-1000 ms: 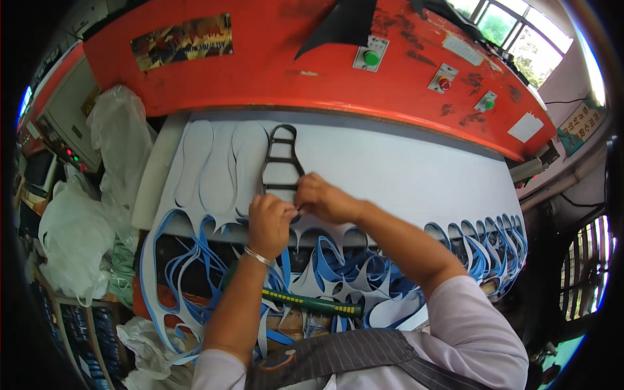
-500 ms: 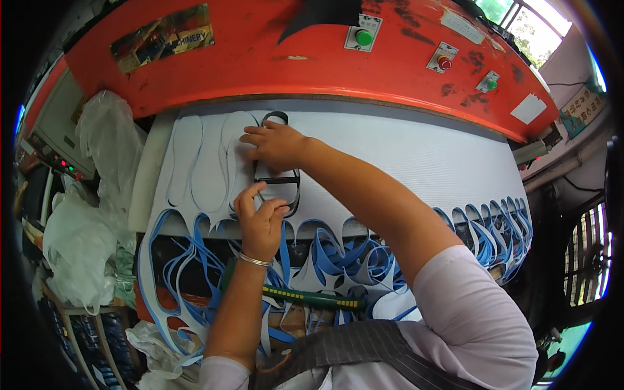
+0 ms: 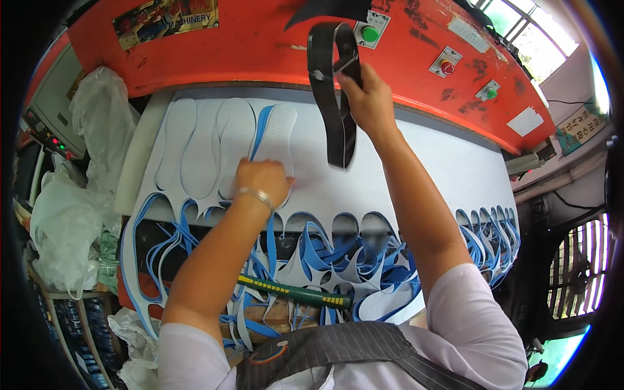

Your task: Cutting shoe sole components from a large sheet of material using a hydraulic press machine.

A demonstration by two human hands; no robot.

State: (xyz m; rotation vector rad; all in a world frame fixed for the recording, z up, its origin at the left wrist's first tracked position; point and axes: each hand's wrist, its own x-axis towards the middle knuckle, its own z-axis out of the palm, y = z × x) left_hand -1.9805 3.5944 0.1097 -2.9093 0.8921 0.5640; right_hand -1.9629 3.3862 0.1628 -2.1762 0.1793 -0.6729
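Observation:
My right hand (image 3: 370,101) grips a dark, sole-shaped cutting die (image 3: 320,97) and holds it raised above the sheet, in front of the red machine. Below and to its left is the white, ribbed foam sheet (image 3: 416,162). My left hand (image 3: 263,181) is over the lower part of a cut sole (image 3: 281,130), its fingers smeared by motion and partly hidden. A strip of blue shows along that sole's left side. Two more sole outlines, the left cut sole (image 3: 177,140) and the middle cut sole (image 3: 235,123), lie beside it in the sheet.
The red machine (image 3: 260,58) with green and red buttons spans the back. Blue-and-white foam scraps (image 3: 325,253) hang along the near edge, by a green bar (image 3: 296,292) with yellow marks. Clear plastic bags (image 3: 68,234) are at left. A loose sole (image 3: 383,302) lies near my body.
My right hand has lifted the cutting die off the sheet and moved it up and right. My left hand has moved up onto the sole that was under the die.

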